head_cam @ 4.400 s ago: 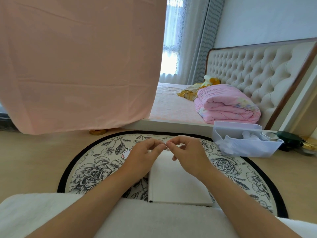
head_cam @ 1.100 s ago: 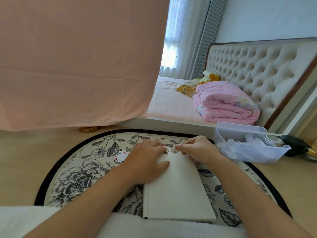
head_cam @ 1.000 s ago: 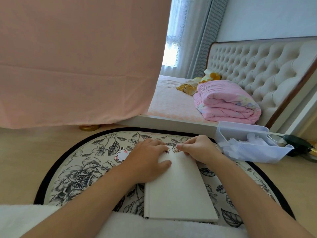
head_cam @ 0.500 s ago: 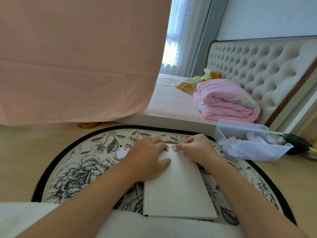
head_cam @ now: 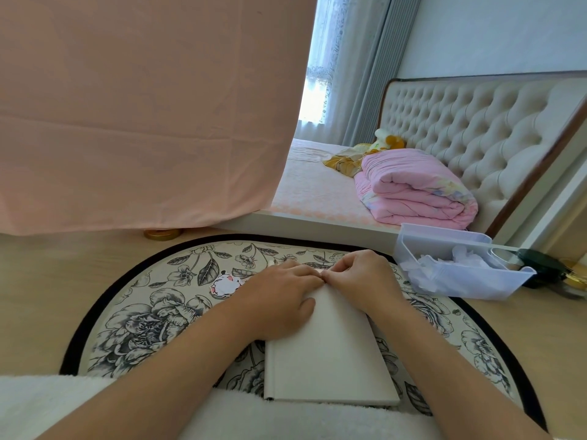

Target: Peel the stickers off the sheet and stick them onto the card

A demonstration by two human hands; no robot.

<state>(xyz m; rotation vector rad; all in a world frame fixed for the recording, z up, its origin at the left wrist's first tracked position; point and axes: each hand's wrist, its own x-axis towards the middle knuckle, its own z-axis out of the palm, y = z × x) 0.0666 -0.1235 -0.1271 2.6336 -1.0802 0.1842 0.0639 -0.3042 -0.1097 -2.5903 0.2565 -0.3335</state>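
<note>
While pinning card (head_cam: 324,357) steady under flat left hand (head_cam: 279,300), pinches right hand (head_cam: 365,279) at left fingertips, presumably on hidden sticker.

A bed (head_cam: 317,192) with a cream tufted headboard (head_cam: 476,122) stood on pale wooden flooring (head_cam: 38,281); beyond it grey curtains (head_cam: 371,74) framed a bright window (head_cam: 317,77), before it lay a round black-edged floral rug (head_cam: 143,319).

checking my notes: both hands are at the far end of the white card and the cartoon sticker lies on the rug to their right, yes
One slip: the head view shows the cartoon sticker on the rug left of the left hand, not right of the hands. The rest holds.
</note>
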